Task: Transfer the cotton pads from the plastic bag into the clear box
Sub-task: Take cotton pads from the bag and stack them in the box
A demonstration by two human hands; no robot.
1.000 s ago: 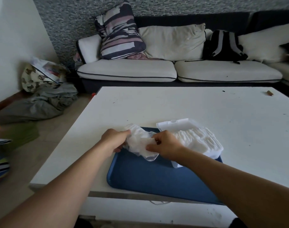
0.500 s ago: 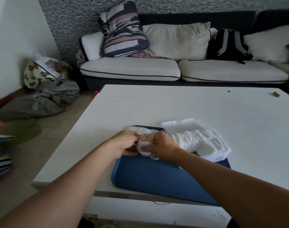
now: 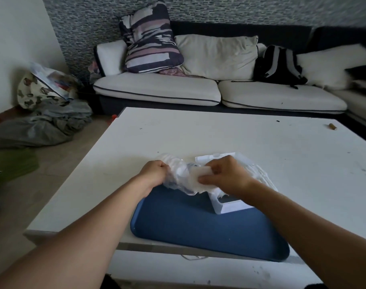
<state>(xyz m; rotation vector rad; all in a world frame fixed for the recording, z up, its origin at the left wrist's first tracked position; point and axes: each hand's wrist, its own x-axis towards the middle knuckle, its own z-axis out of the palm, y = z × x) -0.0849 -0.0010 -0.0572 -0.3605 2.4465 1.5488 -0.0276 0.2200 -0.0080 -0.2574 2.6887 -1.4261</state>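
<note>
left hand [image 3: 155, 172] grips the crumpled plastic bag [image 3: 179, 178] above the blue tray [image 3: 198, 224]; right hand [image 3: 226, 176] pinches cotton pads [image 3: 201, 180] at its mouth. the clear box [image 3: 226, 205] sits half hidden behind the right wrist, its contents blurred.

I count two bare hands, the left hand [image 3: 155, 174] at 9 o'clock of the right hand [image 3: 226, 176]. Between them is one crumpled clear plastic bag [image 3: 178, 176]. I see one clear rectangular plastic box [image 3: 230, 205] at 3 o'clock on one dark blue flat tray [image 3: 198, 226], itself on one white square table [image 3: 219, 132]. The white cotton pads [image 3: 259, 174] are too bunched to count. At 12 o'clock stands one pale cushioned sofa [image 3: 157, 88] with one black backpack [image 3: 278, 65].
</note>
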